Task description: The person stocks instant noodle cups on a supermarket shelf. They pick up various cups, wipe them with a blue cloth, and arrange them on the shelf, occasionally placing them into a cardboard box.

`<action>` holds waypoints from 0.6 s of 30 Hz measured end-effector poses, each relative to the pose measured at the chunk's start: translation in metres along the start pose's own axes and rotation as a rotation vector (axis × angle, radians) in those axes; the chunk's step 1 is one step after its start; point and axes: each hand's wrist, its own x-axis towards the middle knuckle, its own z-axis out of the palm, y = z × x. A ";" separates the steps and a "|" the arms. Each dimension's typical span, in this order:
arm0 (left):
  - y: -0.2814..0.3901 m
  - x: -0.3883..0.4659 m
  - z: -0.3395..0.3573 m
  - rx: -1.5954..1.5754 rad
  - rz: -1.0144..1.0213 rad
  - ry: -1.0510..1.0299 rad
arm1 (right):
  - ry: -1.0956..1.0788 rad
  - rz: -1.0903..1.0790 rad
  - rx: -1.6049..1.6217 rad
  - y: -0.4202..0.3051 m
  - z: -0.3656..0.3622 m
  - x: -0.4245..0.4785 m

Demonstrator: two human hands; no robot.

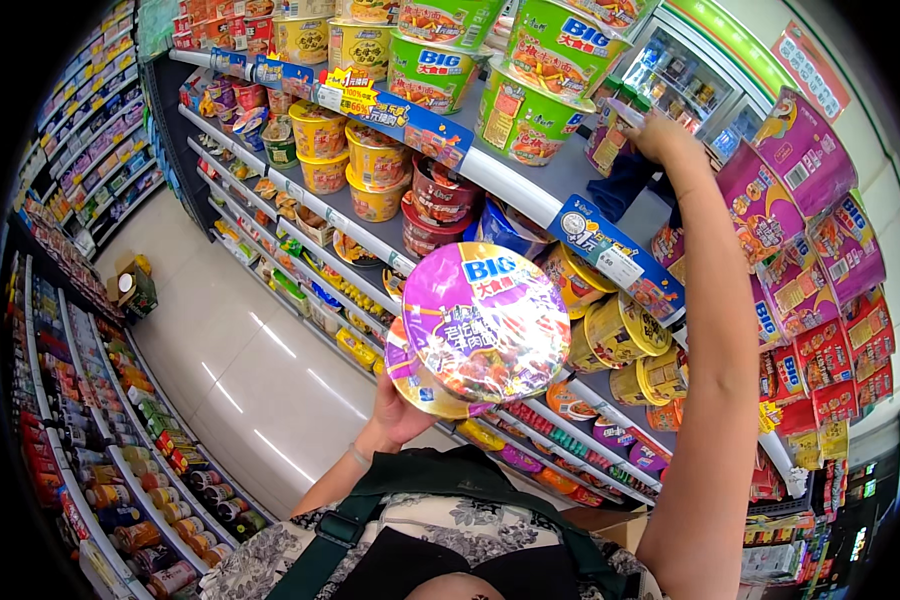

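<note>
My left hand (403, 409) holds a stack of purple instant noodle bowls (487, 322) from below, lids up, in front of the shelves. My right arm reaches over the top shelf. There my right hand (664, 139) is up by a purple container (607, 142) and green-capped items; its fingers are partly hidden, and what it grips cannot be made out. A dark blue cloth (622, 184) lies on the grey shelf just below that hand. Large green noodle bowls (529, 112) stand stacked to the left of it.
Purple noodle bowls (761, 195) are stacked at the right, above red ones (825, 360). Price rails (510, 180) edge the shelf. Yellow bowls (630, 326) sit one tier down. Across the tiled aisle (255, 360) are drink shelves (150, 480); an open carton (131, 289) stands on the floor.
</note>
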 end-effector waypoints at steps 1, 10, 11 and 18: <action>0.001 -0.005 -0.001 -0.008 0.009 0.018 | -0.039 -0.013 0.007 -0.009 0.003 0.005; 0.020 -0.024 -0.002 0.064 0.062 0.059 | 0.137 -0.222 0.386 -0.063 0.002 -0.012; 0.022 -0.024 -0.002 0.057 0.047 0.061 | 0.166 -0.246 0.459 -0.067 0.004 -0.011; 0.027 -0.024 -0.013 0.023 0.013 0.077 | 0.035 -0.009 0.487 -0.049 0.010 0.005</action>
